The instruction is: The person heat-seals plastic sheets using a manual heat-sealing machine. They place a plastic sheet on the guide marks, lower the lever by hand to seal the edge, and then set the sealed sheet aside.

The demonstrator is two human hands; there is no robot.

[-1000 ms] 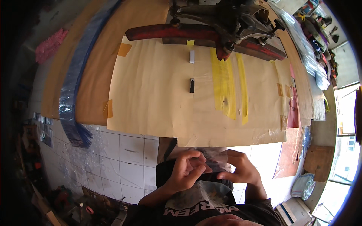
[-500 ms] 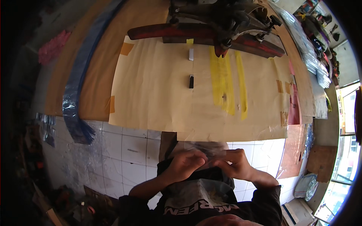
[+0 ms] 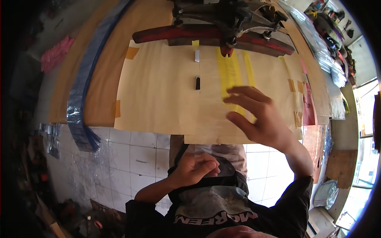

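Note:
My left hand (image 3: 196, 168) is in front of my lap, its fingers curled closed. A faint piece of clear plastic (image 3: 210, 150) shows just above it and seems to run into its fingers, though its edges are hard to make out. My right hand (image 3: 254, 115) is over the right part of the brown paper sheet (image 3: 154, 91), fingers apart and nothing in them. Beneath and beside that hand run yellow tape strips (image 3: 228, 71). A small black block (image 3: 197, 83) and a small white piece (image 3: 197, 56) lie along the middle of the paper.
A dark metal device with a long red bar (image 3: 178, 32) spans the table's far side. On the left, a bundle of blue plastic strips (image 3: 81, 91) hangs over the table edge. Stacked clear plastic (image 3: 317, 47) lies at the far right. Below is a white tiled floor (image 3: 139, 158).
My right hand has parted from the left and moved up and forward over the paper, opening. My left hand stays near my lap, still closed. The view has shifted slightly.

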